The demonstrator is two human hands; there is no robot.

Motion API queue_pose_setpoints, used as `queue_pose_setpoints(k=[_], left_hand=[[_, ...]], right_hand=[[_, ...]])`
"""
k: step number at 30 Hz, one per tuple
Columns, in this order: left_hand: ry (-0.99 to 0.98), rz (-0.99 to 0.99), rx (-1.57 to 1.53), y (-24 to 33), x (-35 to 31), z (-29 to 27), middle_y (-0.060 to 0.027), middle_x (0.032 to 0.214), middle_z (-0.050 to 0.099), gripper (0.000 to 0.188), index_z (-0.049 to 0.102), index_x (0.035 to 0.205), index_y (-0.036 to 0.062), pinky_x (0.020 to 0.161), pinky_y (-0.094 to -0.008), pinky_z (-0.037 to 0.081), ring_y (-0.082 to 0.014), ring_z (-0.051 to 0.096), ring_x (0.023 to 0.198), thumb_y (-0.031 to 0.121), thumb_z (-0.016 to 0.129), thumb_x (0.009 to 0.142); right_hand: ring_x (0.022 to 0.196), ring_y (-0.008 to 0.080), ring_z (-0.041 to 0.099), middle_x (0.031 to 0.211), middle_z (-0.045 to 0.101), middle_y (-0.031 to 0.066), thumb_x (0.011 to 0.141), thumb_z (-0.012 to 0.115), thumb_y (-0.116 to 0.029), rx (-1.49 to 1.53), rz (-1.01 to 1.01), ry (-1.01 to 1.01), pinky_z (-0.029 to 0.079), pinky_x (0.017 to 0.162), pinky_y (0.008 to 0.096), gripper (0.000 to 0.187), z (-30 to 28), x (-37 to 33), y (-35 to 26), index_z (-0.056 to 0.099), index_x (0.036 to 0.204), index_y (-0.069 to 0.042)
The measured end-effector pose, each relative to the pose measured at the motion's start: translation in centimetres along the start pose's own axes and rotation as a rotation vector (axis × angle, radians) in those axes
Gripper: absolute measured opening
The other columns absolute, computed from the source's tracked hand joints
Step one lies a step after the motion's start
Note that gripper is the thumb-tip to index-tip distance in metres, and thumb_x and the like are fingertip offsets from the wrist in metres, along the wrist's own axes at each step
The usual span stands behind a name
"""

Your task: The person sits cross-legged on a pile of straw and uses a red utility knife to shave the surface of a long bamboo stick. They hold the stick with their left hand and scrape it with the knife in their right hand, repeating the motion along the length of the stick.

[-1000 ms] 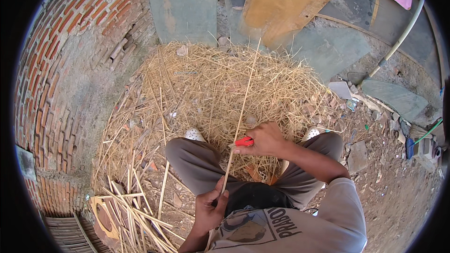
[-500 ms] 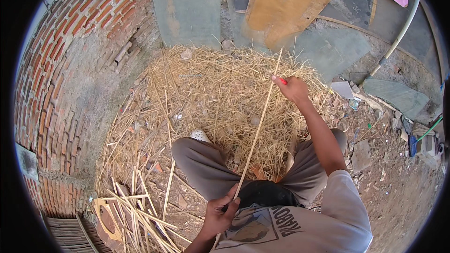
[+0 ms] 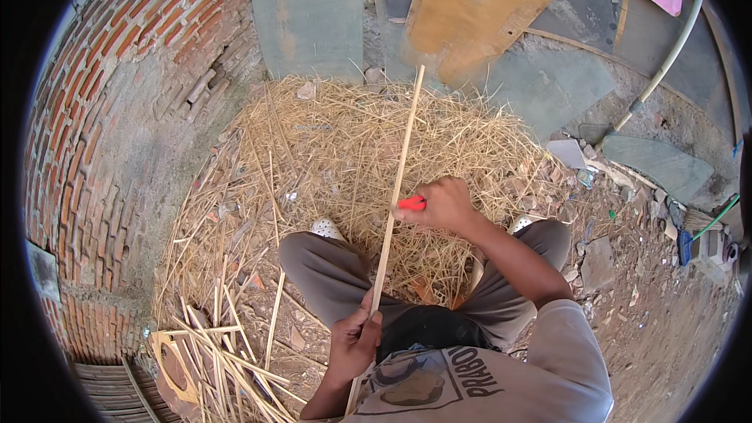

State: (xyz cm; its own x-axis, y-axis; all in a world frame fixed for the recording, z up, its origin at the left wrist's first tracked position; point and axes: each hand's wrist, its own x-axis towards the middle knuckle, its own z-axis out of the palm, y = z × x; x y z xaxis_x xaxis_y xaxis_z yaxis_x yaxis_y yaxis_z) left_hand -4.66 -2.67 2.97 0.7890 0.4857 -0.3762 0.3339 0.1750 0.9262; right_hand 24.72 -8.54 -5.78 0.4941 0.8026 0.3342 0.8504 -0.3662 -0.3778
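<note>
A long, pale bamboo strip [image 3: 405,145] slants from my lap up over the pile of shavings [image 3: 462,121]. Near its lower end, my left hand [image 3: 354,345] is closed around it, thumb on top. My right hand [image 3: 446,205] is closed on a small red-handled tool [image 3: 412,203], which meets the strip around its middle. The tool's working end is too small to make out. Both my knees are bent outward, and the strip passes between them.
Several loose bamboo strips [image 3: 227,356] lie at the lower left beside a brick wall [image 3: 94,180]. Grey and tan sheets [image 3: 478,12] lean at the back. Rubble [image 3: 599,262] and a blue-headed brush [image 3: 685,247] lie to the right.
My right hand has moved down the strip toward me with the red-handled tool. The strip's far end has swung left, and my left hand has shifted slightly left.
</note>
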Motion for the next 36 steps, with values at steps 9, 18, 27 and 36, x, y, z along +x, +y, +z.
queue_pose_setpoints(k=[9, 18, 27, 36], left_hand=[[-0.053, 0.178, 0.211, -1.1, -0.5, 0.4, 0.0091, 0.062, 0.045, 0.042, 0.049, 0.138, 0.0038, 0.048, -0.0163, 0.028, 0.0014, 0.036, 0.053, 0.002, 0.05, 0.096], [-0.204, 0.073, 0.138, -1.2, -3.4, 0.1, 0.0074, 0.061, 0.044, 0.043, 0.049, 0.138, 0.0061, 0.048, -0.0178, 0.031, -0.0007, 0.037, 0.05, -0.001, 0.048, 0.096], [-0.02, 0.095, -0.046, -0.3, -1.8, -0.4, 0.0003, 0.056, 0.047, 0.039, 0.05, 0.137, 0.0053, 0.037, -0.0198, 0.031, -0.004, 0.039, 0.04, 0.006, 0.046, 0.098], [-0.029, 0.071, 0.035, 0.6, -0.9, 0.2, 0.0033, 0.058, 0.047, 0.042, 0.044, 0.14, 0.0011, 0.041, -0.0182, 0.031, -0.0014, 0.039, 0.045, 0.002, 0.046, 0.097]], right_hand=[[0.047, 0.0305, 0.059, 0.045, 0.052, 0.0107, 0.073, 0.054, -0.08, -0.002, 0.303, 0.035, 0.046, 0.048, 0.0417, 0.074, -0.3, 2.1, 5.2, 0.066, 0.06, -0.008], [0.048, 0.0137, 0.05, 0.049, 0.044, -0.0013, 0.076, 0.031, -0.089, 0.211, 0.897, 0.049, 0.037, 0.043, 0.031, 0.082, -2.0, 3.4, 13.7, 0.05, 0.052, -0.013], [0.043, 0.0246, 0.057, 0.048, 0.053, 0.0057, 0.068, 0.061, -0.078, 0.15, -0.117, 0.0, 0.044, 0.043, 0.039, 0.07, -1.4, -1.9, -3.2, 0.058, 0.055, -0.009], [0.042, 0.0249, 0.055, 0.046, 0.052, 0.0065, 0.066, 0.064, -0.076, 0.092, -0.067, 0.119, 0.042, 0.044, 0.0368, 0.069, -1.3, -0.6, -0.9, 0.056, 0.052, -0.01]])
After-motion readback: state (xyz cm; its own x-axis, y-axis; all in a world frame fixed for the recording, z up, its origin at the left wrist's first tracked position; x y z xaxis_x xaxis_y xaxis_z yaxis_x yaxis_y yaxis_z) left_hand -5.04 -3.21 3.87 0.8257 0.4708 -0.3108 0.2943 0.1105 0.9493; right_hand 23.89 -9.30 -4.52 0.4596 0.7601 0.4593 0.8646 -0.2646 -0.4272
